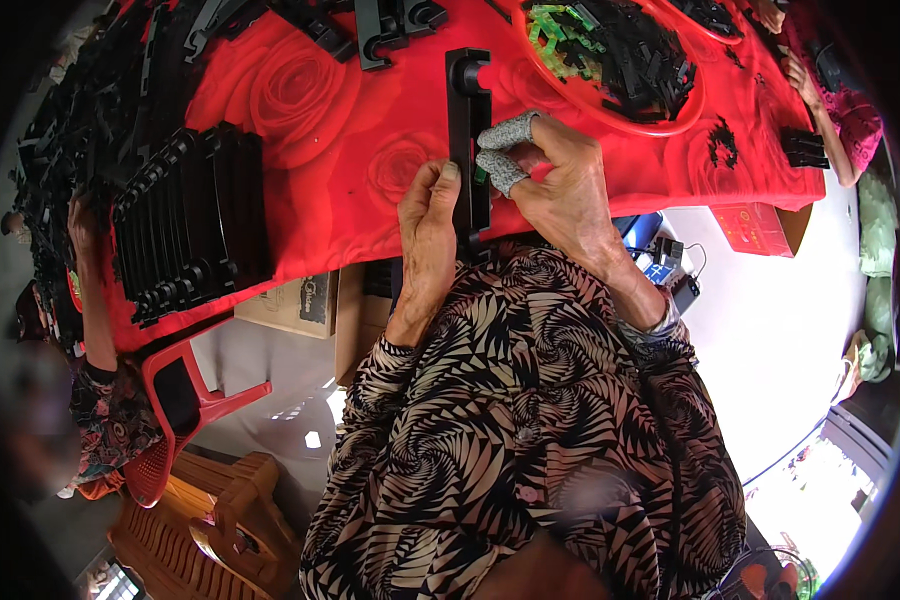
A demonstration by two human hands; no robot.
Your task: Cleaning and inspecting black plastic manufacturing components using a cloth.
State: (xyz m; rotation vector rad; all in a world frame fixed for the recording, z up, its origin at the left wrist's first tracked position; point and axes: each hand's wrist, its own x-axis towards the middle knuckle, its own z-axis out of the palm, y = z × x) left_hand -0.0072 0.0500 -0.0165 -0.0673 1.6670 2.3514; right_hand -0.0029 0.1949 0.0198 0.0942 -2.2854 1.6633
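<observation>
A long black plastic bracket (462,130) with a hooked, rounded far end stands out from my body over the red cloth. My left hand (428,225) grips its near left side, thumb on top and fingers curled beneath. On its right side my right hand (567,190) is closed in a pinch, with grey knit covers on the thumb and a finger. A small green piece (482,175) shows between those covered fingertips, right at the bracket's edge. Part of the green piece is hidden by the fingers.
A rose-patterned red tablecloth (300,100) covers the table. Stacked black brackets (190,215) stand at the left, near a co-worker's arm (92,270). A red-rimmed basket (610,115) of small black and green pieces is at far right. A red chair (175,400) stands at lower left.
</observation>
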